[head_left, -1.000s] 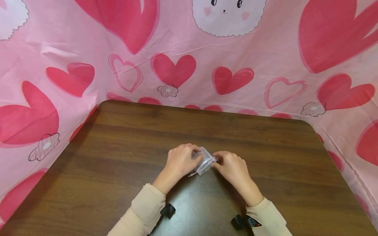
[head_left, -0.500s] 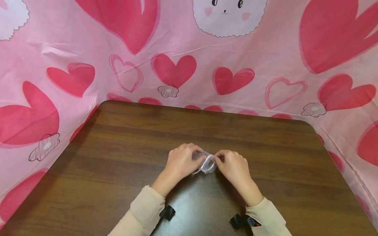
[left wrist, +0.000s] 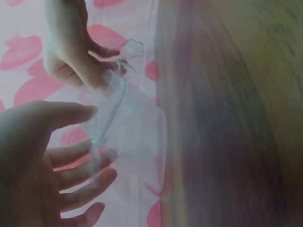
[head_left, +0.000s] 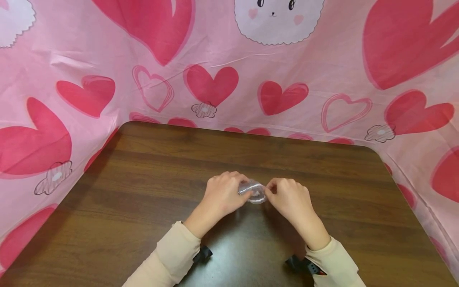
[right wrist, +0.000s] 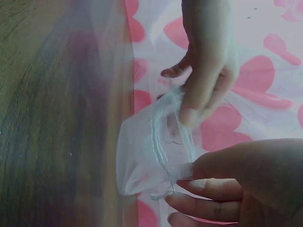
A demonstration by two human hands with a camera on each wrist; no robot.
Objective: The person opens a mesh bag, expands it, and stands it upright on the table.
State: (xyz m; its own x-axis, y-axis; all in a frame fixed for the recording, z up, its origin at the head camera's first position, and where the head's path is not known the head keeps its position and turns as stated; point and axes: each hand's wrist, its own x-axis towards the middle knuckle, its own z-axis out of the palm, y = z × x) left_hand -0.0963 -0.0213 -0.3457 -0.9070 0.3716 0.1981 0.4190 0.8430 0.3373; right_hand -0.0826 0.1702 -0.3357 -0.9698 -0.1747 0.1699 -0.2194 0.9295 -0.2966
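Observation:
A small sheer white drawstring pouch is stretched between the two hands, just above the table. Its mouth gapes in a rounded loop, and the shiny cord runs around below the rim. My left hand holds one side of the rim, with the thumb on top. On the opposite side, my right hand pinches the rim between thumb and fingers. In the right wrist view the pouch body hangs away from both hands, and a cord end dangles by the right fingertips. Nothing shows through the thin fabric.
The brown wooden table spreads around the hands. A pink cloth with red hearts rises behind it and along both sides. Dark wrist-camera mounts sit by the beige sleeves.
The pouch's mouth has gone from flat to spread wide. The right hand has shifted slightly to the right and away from the body; the pouch has come up with the hands.

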